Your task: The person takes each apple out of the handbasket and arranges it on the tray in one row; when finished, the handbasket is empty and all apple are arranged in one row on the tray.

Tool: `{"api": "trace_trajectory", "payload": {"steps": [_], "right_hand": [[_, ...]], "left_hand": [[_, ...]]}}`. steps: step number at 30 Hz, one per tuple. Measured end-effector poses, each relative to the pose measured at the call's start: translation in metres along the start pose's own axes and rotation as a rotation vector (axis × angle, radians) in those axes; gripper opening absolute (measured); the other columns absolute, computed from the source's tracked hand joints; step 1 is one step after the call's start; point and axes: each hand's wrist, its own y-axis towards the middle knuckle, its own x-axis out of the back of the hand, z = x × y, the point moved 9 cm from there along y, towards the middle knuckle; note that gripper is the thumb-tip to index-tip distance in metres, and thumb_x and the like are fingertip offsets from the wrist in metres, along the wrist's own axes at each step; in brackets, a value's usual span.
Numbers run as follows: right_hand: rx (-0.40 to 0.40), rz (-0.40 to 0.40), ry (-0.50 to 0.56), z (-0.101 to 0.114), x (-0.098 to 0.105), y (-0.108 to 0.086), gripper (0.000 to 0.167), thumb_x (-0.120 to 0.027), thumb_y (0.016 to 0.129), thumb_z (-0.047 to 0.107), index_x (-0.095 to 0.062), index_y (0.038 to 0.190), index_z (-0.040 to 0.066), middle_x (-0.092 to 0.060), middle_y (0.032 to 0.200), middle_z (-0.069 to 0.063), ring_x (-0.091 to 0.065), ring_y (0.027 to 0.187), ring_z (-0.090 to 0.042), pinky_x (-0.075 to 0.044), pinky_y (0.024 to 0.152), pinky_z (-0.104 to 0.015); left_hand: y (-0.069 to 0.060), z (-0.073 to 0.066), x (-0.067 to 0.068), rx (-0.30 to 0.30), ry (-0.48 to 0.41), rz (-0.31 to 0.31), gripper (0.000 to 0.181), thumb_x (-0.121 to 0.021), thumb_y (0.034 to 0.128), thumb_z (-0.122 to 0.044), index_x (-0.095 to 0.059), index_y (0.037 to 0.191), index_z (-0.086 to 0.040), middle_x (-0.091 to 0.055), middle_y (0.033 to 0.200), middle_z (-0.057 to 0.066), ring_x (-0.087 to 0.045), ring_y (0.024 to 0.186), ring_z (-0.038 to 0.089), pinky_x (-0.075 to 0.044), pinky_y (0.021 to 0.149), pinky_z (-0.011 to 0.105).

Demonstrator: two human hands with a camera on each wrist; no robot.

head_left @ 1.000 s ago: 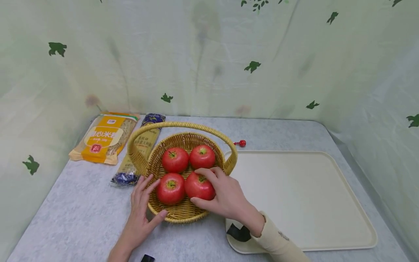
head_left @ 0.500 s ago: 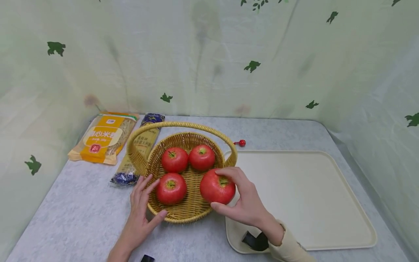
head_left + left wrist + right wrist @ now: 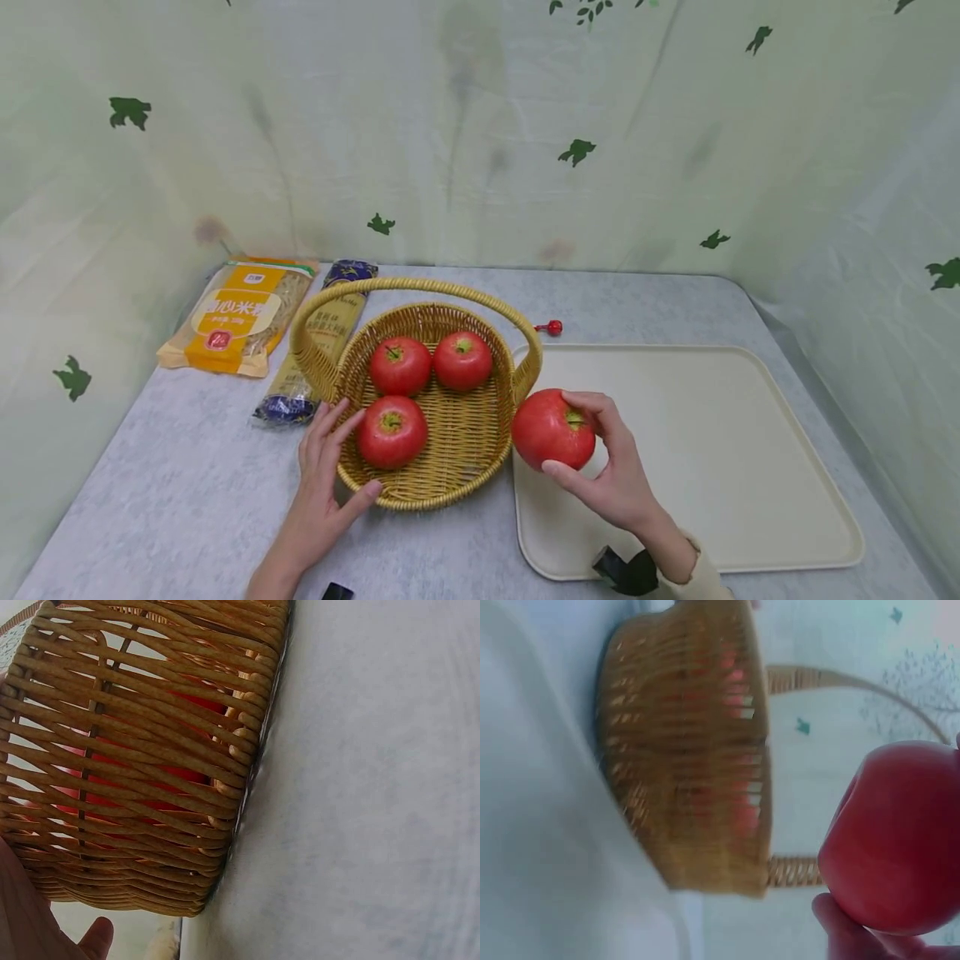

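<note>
In the head view my right hand (image 3: 618, 467) grips a red apple (image 3: 553, 430) between thumb and fingers, above the near left part of a cream tray (image 3: 705, 450). The right wrist view shows that apple (image 3: 896, 840) raised above the basket's rim level. A woven basket (image 3: 461, 446) with a tall arched handle stands left of the tray. Three red apples remain inside: two at the back (image 3: 401, 366) and one at the front left (image 3: 392, 432). My left hand (image 3: 322, 492) rests with spread, fairly straight fingers against the basket's left rim; the left wrist view shows the wicker wall (image 3: 142, 757) close up.
Left of the basket lie a yellow-and-orange bag (image 3: 236, 317) and a long gold-and-blue packet (image 3: 318, 342), the latter partly behind the handle. A small red object (image 3: 554, 327) lies behind the tray's far left corner. A leaf-patterned curtain (image 3: 465, 142) closes off the table's back and sides.
My right hand has lifted the front right apple out of the basket and carried it right, over the tray. The left hand and the basket have stayed in place.
</note>
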Motion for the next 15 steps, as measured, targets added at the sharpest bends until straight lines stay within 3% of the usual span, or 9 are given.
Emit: {"api": "trace_trajectory", "payload": {"steps": [8,11,15], "right_hand": [[-0.042,-0.084,-0.142,0.016,0.016,0.004,0.063,-0.078,0.061,-0.008,-0.049,0.117,-0.008,-0.055,0.114,-0.015,-0.053,0.099,-0.014,-0.052,0.072,-0.029],[-0.092,-0.081,-0.174,0.005,0.017,0.002,0.063,-0.08,0.061,-0.007,-0.049,0.116,-0.007,-0.055,0.115,-0.015,-0.053,0.098,-0.017,-0.051,0.071,-0.029],[-0.168,-0.073,-0.205,-0.025,0.018,-0.005,0.068,-0.084,0.062,-0.001,-0.049,0.12,0.0,-0.053,0.12,-0.011,-0.052,0.101,-0.023,-0.051,0.072,-0.03]], "left_hand": [[0.0,0.002,0.0,-0.014,-0.006,-0.006,0.081,-0.072,0.0765,-0.013,-0.034,0.147,-0.016,-0.015,0.154,0.012,0.004,0.14,0.036,-0.002,0.104,0.063],[-0.001,0.002,0.0,-0.017,-0.005,-0.005,0.081,-0.073,0.0764,-0.014,-0.034,0.147,-0.015,-0.016,0.154,0.012,0.004,0.14,0.036,-0.002,0.104,0.062],[-0.001,0.003,-0.001,-0.017,0.003,-0.003,0.081,-0.072,0.0765,-0.014,-0.034,0.147,-0.016,-0.015,0.154,0.011,0.004,0.14,0.036,-0.002,0.104,0.061]]}}
